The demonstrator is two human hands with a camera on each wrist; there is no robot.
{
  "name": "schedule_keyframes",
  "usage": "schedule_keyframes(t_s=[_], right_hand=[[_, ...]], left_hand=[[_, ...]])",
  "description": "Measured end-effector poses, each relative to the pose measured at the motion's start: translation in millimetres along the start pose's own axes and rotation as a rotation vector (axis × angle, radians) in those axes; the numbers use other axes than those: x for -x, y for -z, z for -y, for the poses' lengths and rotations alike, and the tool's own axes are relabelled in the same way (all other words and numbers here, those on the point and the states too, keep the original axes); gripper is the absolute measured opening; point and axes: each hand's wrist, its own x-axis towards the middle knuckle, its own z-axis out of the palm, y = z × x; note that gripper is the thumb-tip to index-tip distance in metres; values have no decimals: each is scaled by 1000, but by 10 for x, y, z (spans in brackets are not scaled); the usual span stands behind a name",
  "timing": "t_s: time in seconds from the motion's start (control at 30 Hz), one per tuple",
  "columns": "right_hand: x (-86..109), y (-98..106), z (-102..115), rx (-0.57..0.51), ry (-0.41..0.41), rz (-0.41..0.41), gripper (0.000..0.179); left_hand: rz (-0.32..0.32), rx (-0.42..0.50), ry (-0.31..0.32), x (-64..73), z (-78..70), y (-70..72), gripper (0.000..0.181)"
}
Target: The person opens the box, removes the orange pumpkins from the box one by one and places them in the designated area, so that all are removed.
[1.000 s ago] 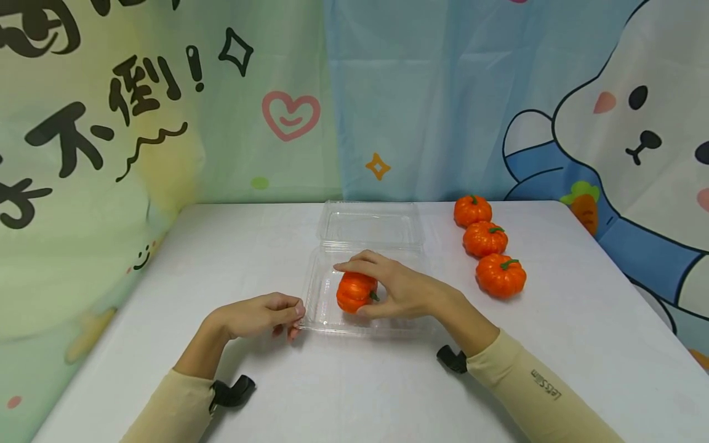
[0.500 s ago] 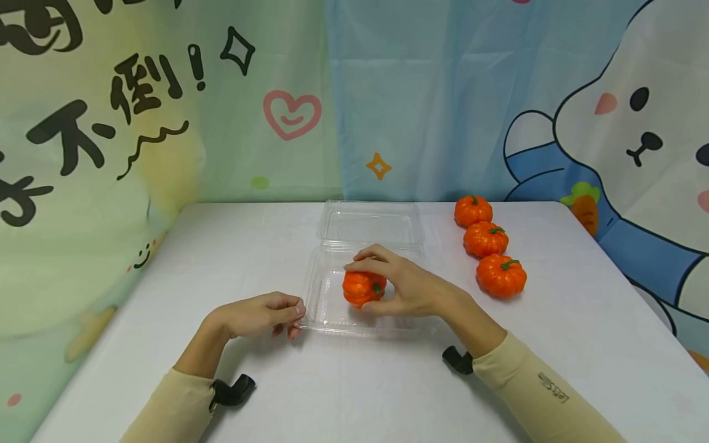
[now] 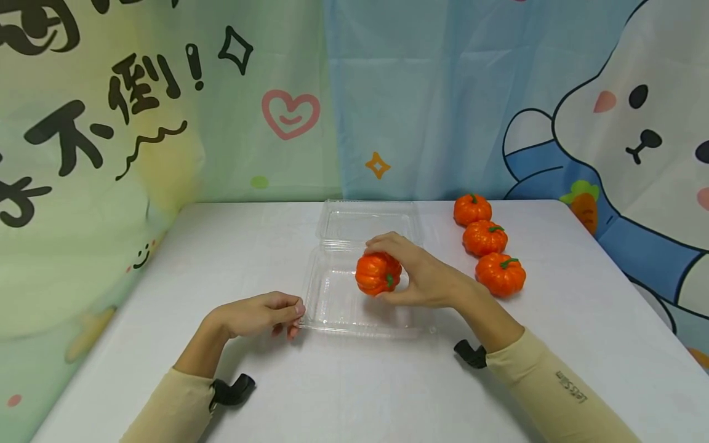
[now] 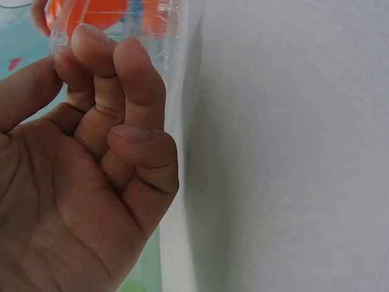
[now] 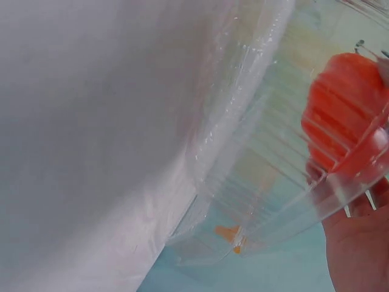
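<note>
A small orange pumpkin (image 3: 378, 274) with a green stem is in my right hand (image 3: 418, 274), thumb and fingers curled round it. It hangs over the clear plastic clamshell box (image 3: 332, 307), whose lid (image 3: 370, 223) lies folded back behind the base. In the right wrist view the pumpkin (image 5: 346, 109) shows partly through the box's clear wall. My left hand (image 3: 263, 315) pinches the front left corner of the box between thumb and fingers. The left wrist view shows its curled fingers (image 4: 140, 85) at the box's edge.
Three more orange pumpkins stand in a row at the right: a far one (image 3: 472, 210), a middle one (image 3: 485, 238) and a near one (image 3: 501, 275). They sit on a white-covered table (image 3: 554, 357). A printed cloth backdrop (image 3: 432, 92) hangs behind and round the sides.
My right hand has lifted the pumpkin and moved it right and away from me, from the middle of the box base towards its back right. The left hand keeps its place at the corner.
</note>
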Motion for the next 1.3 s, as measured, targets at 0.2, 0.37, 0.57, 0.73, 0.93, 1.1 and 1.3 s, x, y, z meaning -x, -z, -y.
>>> schedule_keyframes(t_s=[0.2, 0.37, 0.57, 0.73, 0.93, 1.1, 1.3], right_hand=[[68, 28, -30, 45, 22, -13, 71], [126, 69, -35, 66, 9, -45, 74], [195, 127, -24, 73, -39, -56, 73], [258, 160, -42, 63, -46, -79, 71], [338, 204, -60, 91, -37, -117, 71], [414, 244, -68, 128, -45, -133, 72], [487, 269, -99, 165, -31, -178, 70]], left_hand=[[0, -4, 1, -8, 6, 2, 37], [1, -9, 1, -11, 10, 6, 37], [-3, -12, 1, -5, 6, 9, 37], [-3, -12, 1, 0, 6, 10, 36], [-2, -12, -1, 0, 11, 10, 37], [0, -4, -5, -1, 19, 12, 38], [0, -10, -10, -10, 15, 8, 38]])
